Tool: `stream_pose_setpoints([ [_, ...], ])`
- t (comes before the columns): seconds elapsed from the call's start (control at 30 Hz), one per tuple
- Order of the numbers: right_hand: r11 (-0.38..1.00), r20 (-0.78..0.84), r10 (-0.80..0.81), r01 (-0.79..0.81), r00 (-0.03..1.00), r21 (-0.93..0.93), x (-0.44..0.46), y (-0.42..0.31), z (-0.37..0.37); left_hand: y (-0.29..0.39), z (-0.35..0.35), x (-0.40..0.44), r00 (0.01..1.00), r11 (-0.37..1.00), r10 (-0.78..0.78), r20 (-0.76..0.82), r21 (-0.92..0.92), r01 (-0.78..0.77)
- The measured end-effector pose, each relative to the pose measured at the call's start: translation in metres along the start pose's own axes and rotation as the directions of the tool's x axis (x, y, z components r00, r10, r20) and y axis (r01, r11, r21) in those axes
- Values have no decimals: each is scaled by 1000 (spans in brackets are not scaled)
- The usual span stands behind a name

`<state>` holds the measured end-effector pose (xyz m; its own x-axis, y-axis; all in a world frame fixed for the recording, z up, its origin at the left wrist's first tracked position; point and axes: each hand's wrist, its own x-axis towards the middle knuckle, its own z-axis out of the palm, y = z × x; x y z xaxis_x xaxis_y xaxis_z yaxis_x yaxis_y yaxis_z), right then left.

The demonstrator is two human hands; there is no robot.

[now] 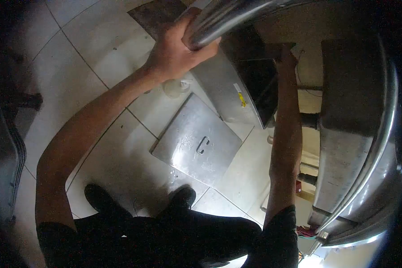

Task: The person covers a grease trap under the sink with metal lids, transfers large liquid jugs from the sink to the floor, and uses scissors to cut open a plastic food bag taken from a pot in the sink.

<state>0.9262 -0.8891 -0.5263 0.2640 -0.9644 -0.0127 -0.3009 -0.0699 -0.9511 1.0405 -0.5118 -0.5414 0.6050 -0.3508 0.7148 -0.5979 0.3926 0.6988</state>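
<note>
In the head view, the left hand at eleven o'clock closes around a shiny metal bar at twelve, which runs out of frame. Shadow blurs the right hand at one o'clock, its grip impossible to tell, near a dark-mouthed metal box. Below, a handled steel panel lies centrally on the tiled floor; steel equipment fills three o'clock.
</note>
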Motion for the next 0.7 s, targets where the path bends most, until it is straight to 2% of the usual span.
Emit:
stream_pose_setpoints([
  [0.17, 992, 68, 33, -41, 997, 118, -34, -14, 2, -1, 0, 1, 1000, 1000, 24, -13, -5, -24],
  [0.3, 989, 88, 0, -13, 996, 146, -22, -8, -8, 2, 0, 1, 999, 997, 29, -15, -72, -30],
  [0.33, 879, 225, -274, 339, 935, -336, 11, 9, -23, 3, 0, 1, 1000, 996, 12, -20, -83, -14],
  [0.37, 693, 349, -345, 487, 871, -531, 17, 12, -24, 2, 1, 2, 1000, 996, 13, -19, -85, -14],
  [0.4, 441, 463, -409, 615, 786, -654, 20, 14, -25, 2, 1, 2, 999, 997, 27, -21, -68, -28],
  [0.43, 867, 220, -256, 325, 941, -379, 1, 2, -12, 1, 1, 2, 999, 998, 41, -23, -50, -42],
  [0.47, 997, 74, 31, -35, 997, 62, -20, -10, 0, 1, 0, 2, 999, 998, 41, -24, -49, -43],
  [0.53, 997, 38, 61, -63, 997, 35, -51, -30, 12, 1, 0, 1, 1000, 998, 2, -12, -56, -2],
  [0.63, 996, -6, 92, -92, 996, 6, -54, -29, 9, 0, 0, 2, 1000, 998, 26, -10, -57, -27],
  [0.7, 999, 42, -2, 4, 999, -43, -28, -11, 1, -2, 0, 1, 999, 999, 30, -12, -34, -30],
])
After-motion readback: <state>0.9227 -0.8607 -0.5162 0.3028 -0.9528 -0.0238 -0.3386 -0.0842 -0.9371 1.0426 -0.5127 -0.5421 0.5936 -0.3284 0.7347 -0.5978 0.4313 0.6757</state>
